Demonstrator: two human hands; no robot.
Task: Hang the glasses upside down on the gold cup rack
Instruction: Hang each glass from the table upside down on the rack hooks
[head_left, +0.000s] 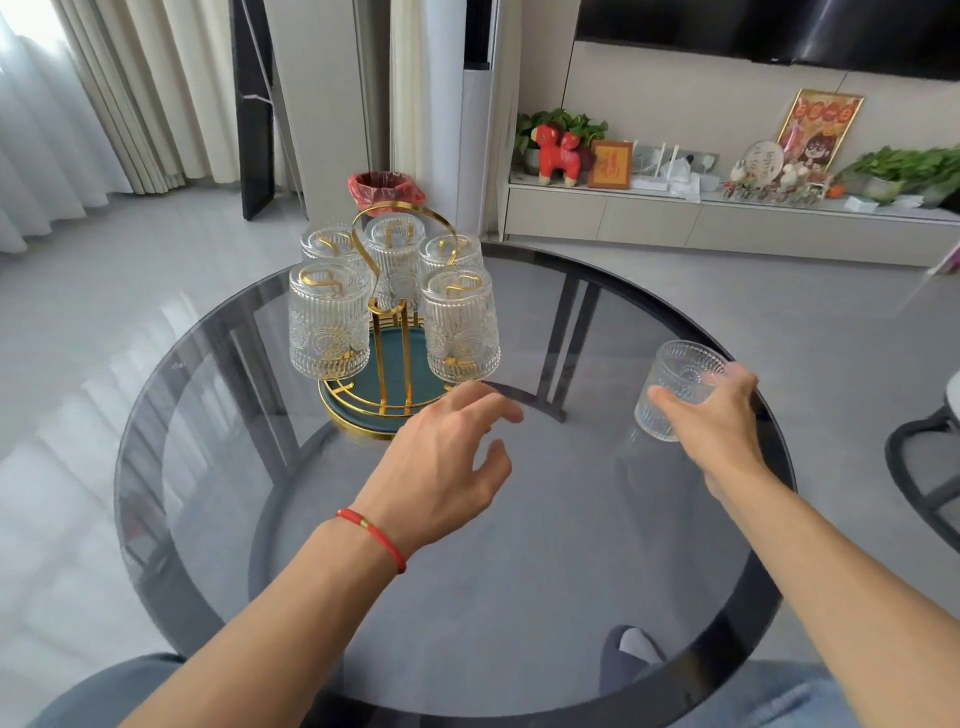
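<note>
Head view: a round smoked-glass worktop (519, 545) carries a gold cup rack (397, 312) on its far left side, standing in a teal tray with a gold rim (358, 415). Five ribbed clear glasses hang upside down on the rack's prongs: a front left glass (328, 319), a front right glass (460, 327), a back left glass (332, 244), a back middle glass (396, 260) and a back right glass (451, 254).

The right hand (711, 410) is wrapped around a sixth ribbed glass (678, 387) near the worktop's right edge, well apart from the rack; the glass is tilted, with one end turned toward the camera.

The left hand (447, 457) hovers just in front of the tray, fingers loosely spread and holding nothing. A red cord bracelet (374, 535) circles its wrist.
</note>
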